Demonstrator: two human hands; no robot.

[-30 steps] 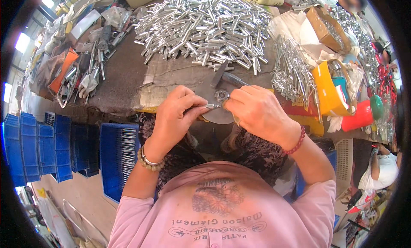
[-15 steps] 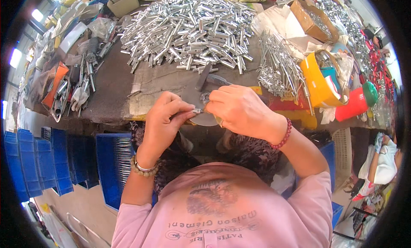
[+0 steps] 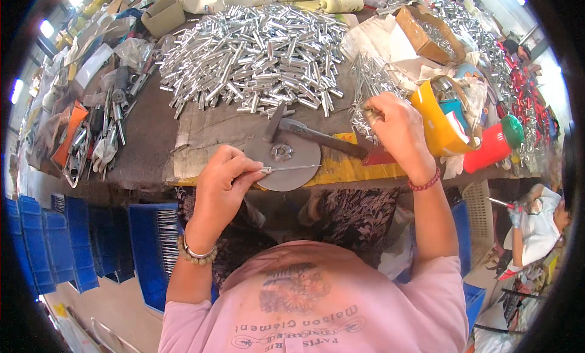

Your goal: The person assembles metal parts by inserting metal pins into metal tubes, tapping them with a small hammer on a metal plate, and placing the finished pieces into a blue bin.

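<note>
My left hand (image 3: 226, 175) is closed in a pinch on a small silver metal tube (image 3: 266, 169). From that tube a thin metal rod (image 3: 295, 168) sticks out to the right, above a round grey disc (image 3: 286, 181). My right hand (image 3: 399, 130) is over the near part of a heap of thin metal rods (image 3: 370, 79). Its fingers are curled together, and whatever is between them is too small to make out. A hammer (image 3: 323, 138) lies with its head on the disc, beside a small ring-shaped metal piece (image 3: 281, 151).
A large heap of short silver tubes (image 3: 256, 57) covers the back of the bench. At the right stand a yellow container (image 3: 436, 118), a red bottle with a green cap (image 3: 487, 152) and a cardboard box (image 3: 420, 36). Tools (image 3: 109, 121) lie left; blue bins (image 3: 146, 249) stand below.
My right hand has left the spot beside my left hand and moved right and away to the thin rods. The rod in the left hand's tube now shows along its length.
</note>
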